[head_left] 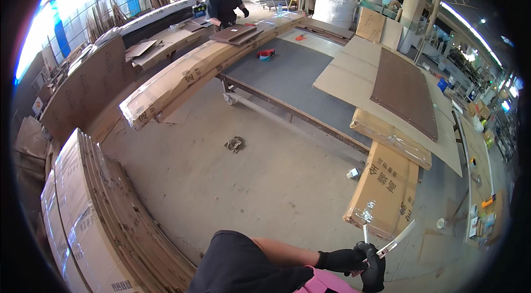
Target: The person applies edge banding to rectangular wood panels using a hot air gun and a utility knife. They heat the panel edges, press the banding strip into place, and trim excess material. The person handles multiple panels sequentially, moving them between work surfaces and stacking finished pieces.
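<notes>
Both of my hands wear black gloves and meet at the lower right of the head view. My left hand [338, 260] reaches across from a dark sleeve and presses against the right one. Its fingers look closed, but the right hand partly hides them. My right hand [374, 271] is closed around a knife-like tool with a long pale blade [401, 235] pointing up and right. A narrow whitish strip with marks [365, 232] sticks up between the hands; which hand grips it I cannot tell. Just beyond lies a long wrapped cardboard package [384, 188].
A dark-topped wheeled table [298, 80] bears a long wrapped package [182, 80], a red tape dispenser [266, 53], cardboard sheets [345, 69] and a brown panel [404, 94]. Stacked cartons [88, 221] stand at left. Another person [225, 5] stands beyond the table. Crumpled scrap [234, 144] lies on the floor.
</notes>
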### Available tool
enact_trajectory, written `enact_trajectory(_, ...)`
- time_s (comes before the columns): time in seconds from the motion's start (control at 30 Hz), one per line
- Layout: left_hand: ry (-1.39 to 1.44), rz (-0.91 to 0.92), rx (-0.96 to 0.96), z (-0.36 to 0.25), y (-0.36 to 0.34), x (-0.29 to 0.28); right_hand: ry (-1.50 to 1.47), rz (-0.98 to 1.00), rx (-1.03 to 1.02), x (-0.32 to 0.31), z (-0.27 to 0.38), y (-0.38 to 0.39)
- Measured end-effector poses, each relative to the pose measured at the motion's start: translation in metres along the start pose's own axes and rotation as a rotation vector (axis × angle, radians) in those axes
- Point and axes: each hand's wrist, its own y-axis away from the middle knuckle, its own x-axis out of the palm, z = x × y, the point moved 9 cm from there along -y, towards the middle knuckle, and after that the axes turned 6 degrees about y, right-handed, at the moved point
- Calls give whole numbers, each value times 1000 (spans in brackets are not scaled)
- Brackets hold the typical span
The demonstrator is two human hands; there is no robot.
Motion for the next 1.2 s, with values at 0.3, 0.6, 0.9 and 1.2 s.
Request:
enact_trajectory(0.3,63,62,63,30,-46,8,-441,-445,-137,-102,-26,2)
enact_trajectory(0.6,-168,186,63,46,-173,83,-851,-624,-190,-269,-140,42)
enact_trajectory(0.9,-156,340,-124,76,-355,210,-1239,-842,-238,-482,-263,114)
enact_trajectory(1.2,-402,358,-10,37,-486,303,-1221,-847,-219,-633,-291,163)
